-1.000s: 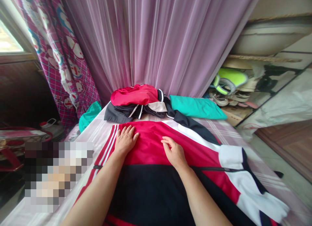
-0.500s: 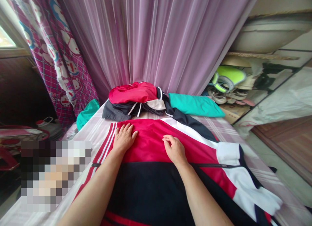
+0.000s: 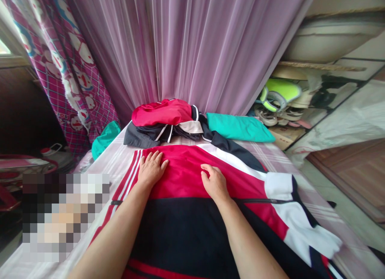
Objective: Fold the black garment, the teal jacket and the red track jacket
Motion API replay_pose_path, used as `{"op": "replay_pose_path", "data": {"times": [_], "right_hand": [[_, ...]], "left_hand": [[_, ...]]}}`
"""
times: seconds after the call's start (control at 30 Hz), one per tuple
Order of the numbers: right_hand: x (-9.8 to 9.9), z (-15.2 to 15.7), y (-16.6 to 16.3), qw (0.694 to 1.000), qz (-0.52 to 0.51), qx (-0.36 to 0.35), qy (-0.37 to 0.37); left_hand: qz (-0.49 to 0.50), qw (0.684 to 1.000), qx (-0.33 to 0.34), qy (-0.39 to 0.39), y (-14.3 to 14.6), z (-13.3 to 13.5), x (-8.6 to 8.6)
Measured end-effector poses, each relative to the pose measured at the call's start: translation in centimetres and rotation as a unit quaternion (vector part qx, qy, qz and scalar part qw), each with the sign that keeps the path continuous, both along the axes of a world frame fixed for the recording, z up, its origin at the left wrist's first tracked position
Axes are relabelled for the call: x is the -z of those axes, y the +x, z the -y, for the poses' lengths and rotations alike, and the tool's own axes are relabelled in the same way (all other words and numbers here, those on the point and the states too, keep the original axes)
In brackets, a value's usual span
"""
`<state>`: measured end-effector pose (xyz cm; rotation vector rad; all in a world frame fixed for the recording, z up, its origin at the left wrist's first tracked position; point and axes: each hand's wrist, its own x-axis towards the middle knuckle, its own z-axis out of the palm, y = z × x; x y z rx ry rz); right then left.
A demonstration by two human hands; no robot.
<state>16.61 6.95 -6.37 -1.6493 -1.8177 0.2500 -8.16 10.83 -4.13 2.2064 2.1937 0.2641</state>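
A red, black and white track jacket [image 3: 186, 178] lies spread flat on the checked pale bed sheet [image 3: 120, 160] in front of me. My left hand [image 3: 151, 169] rests flat on the jacket's red upper part, fingers stretched out. My right hand [image 3: 214, 182] lies on the red cloth a little to the right, its fingers curled and pressing into the fabric. One sleeve [image 3: 288, 206] with white and black panels stretches off to the right. Neither hand lifts any cloth.
A heap of red and dark clothes [image 3: 164, 120] sits at the far end, with teal folded cloth [image 3: 237, 128] beside it and more teal cloth [image 3: 105, 138] at the left. Pink curtains [image 3: 186, 46] hang behind. Shoes on shelves [image 3: 279, 102] stand at right.
Both hands stay on the jacket and barely shift; the view has tilted slightly, so everything sits a little higher and to the left.
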Motion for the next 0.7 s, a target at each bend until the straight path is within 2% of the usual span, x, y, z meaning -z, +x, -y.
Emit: {"op": "replay_pose_path", "data": {"times": [0.7], "right_hand": [[-0.38, -0.38, 0.90, 0.997, -0.069, 0.017, -0.017]], "left_hand": [[-0.002, 1.000, 0.002, 0.002, 0.13, 0.10, -0.24]]}}
